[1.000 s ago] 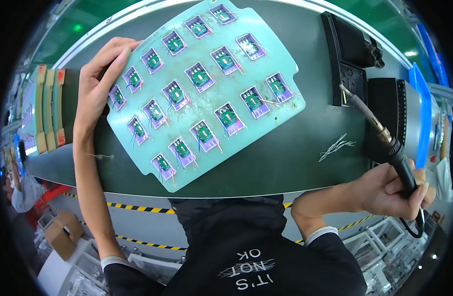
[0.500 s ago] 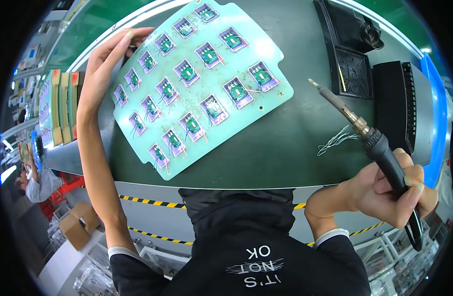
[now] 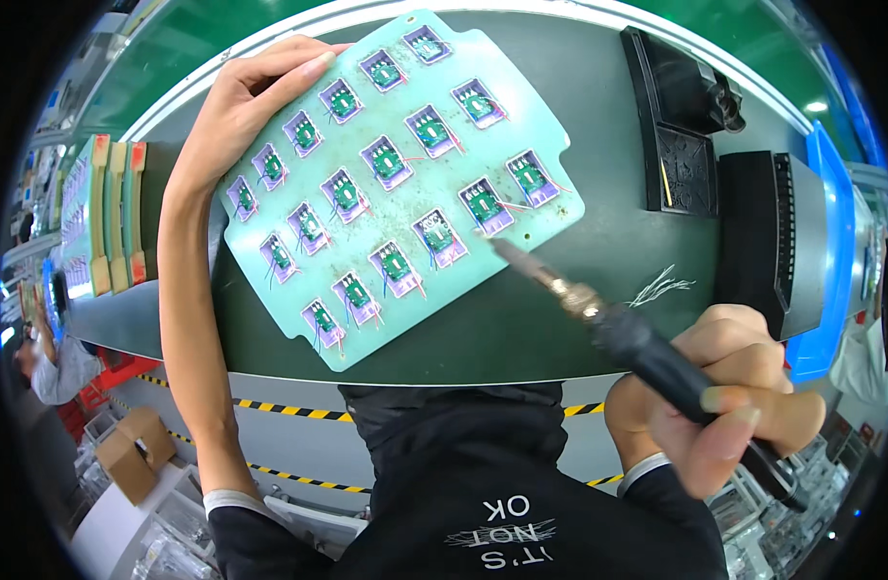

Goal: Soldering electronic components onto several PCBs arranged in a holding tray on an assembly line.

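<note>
Right hand (image 3: 753, 372) grips a soldering iron (image 3: 642, 343), its tip near the green tray (image 3: 398, 205) ahead-left; left hand (image 3: 239, 108) clasps the tray's edge. Wired circuit boards (image 3: 387, 162) fill its pockets; which joints remain is unclear.

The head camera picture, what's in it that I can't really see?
All in the head view:
Soldering iron: tip blurred, so I can't tell if it touches the green tray.
Left hand: some fingertips hidden behind the tray.
Tray's back: turned away from the camera.
Little circuit boards: their joints are too small.
</note>
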{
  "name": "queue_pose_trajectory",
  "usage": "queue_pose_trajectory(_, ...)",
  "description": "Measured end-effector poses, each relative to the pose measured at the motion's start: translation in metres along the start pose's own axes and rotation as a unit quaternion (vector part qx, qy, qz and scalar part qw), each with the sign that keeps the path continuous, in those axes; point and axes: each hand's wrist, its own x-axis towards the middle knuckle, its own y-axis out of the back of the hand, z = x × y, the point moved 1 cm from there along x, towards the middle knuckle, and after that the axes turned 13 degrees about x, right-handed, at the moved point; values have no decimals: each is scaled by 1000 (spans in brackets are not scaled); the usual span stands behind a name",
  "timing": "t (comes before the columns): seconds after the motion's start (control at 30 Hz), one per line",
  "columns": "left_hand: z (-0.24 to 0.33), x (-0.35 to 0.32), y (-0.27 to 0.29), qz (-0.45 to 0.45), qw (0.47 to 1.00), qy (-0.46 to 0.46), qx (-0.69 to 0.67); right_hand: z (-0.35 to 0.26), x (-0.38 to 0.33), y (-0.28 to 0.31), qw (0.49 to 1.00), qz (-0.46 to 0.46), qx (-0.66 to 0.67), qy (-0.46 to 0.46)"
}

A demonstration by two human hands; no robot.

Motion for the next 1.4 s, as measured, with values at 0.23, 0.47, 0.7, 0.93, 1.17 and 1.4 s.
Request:
queue_pose_trajectory(0.23,2,0,-7,3,999,3,-35,6,-1,-33,998,6,-70,-2)
queue_pose_trajectory(0.47,1,0,-6,-9,999,-16,-28,3,4,-28,992,-74,-93,-47)
queue_pose_trajectory(0.7,2,2,-8,-10,999,-26,-21,5,1,-28,991,-78,-99,-37)
queue_pose_trajectory(0.93,-2,3,-6,-13,999,-32,-10,1,3,-20,988,-124,-40,-77)
queue_pose_trajectory(1.17,2,1,-6,-9,1000,-18,-19,1,1,-25,992,-68,-90,-55)
queue_pose_trajectory(1.4,-1,1,-6,-9,999,-39,-13,-6,9,-21,994,-69,-53,-58)
